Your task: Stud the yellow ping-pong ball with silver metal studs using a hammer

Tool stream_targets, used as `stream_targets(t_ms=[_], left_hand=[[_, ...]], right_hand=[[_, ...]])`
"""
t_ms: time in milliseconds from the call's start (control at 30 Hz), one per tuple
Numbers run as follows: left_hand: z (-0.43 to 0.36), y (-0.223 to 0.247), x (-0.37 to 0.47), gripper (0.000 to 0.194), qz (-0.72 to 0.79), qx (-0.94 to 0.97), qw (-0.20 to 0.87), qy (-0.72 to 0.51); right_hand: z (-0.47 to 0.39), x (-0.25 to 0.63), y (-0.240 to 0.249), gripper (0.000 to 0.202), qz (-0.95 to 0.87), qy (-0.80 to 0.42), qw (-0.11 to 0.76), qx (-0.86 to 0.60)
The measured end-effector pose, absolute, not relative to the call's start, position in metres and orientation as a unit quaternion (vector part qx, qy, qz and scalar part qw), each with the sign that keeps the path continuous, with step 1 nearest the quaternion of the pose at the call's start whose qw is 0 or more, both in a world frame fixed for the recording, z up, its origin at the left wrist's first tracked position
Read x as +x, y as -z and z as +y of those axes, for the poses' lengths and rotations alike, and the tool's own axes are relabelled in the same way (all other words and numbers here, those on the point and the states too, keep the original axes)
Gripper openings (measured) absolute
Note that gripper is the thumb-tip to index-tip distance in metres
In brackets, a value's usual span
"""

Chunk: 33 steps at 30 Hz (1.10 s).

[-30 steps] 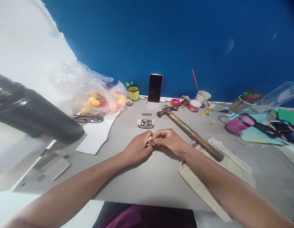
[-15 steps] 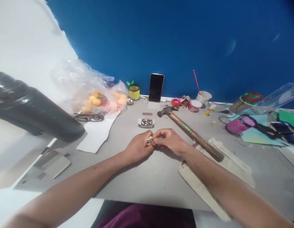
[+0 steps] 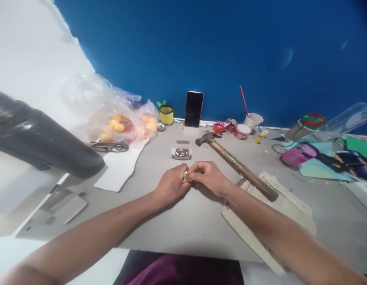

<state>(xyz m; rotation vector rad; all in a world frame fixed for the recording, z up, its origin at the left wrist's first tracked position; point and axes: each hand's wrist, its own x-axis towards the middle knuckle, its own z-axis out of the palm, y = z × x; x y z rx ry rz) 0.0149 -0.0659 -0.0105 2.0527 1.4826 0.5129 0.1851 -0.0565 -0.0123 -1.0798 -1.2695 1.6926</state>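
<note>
Closed around a small yellow object (image 3: 186,174) with shiny silver pieces on it, my left hand (image 3: 172,183) rests low over the table. The yellow object is mostly hidden by my fingers, so its kind is unclear. My right hand (image 3: 209,179) meets it from the right, thumb and forefinger pinched at its edge. What sits between those fingertips is too small to make out. Just beyond both hands stands an open small box (image 3: 182,153) full of shiny metal pieces. A claw hammer (image 3: 231,158) with a wooden handle lies to the right.
The hammer's handle end lies over a folded cream cloth (image 3: 269,221). A phone (image 3: 194,109) leans on the blue wall. At left are white paper (image 3: 116,170), eyeglasses (image 3: 109,147), a plastic bag (image 3: 94,103) and a large dark cylinder (image 3: 52,134). A white cup (image 3: 253,120) stands behind right.
Both hands stay together with almost no movement; the yellow object is turned very slightly in my fingers. The whole view has shifted a little.
</note>
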Motion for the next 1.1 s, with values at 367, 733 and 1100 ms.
stream_targets(t_ms=[367,733,1100], left_hand=[[-0.070,0.013,0.019,0.018,0.584,0.747,0.251,-0.197],[-0.064,0.009,0.013,0.011,0.542,0.693,0.381,-0.284],[-0.066,0.011,0.017,0.017,0.560,0.700,0.351,-0.270]], right_hand=[[-0.057,0.181,0.013,0.016,-0.523,-0.643,0.374,-0.416],[-0.048,0.188,0.022,0.045,-0.520,-0.643,0.376,-0.417],[-0.049,0.188,0.019,0.055,-0.539,-0.628,0.363,-0.428]])
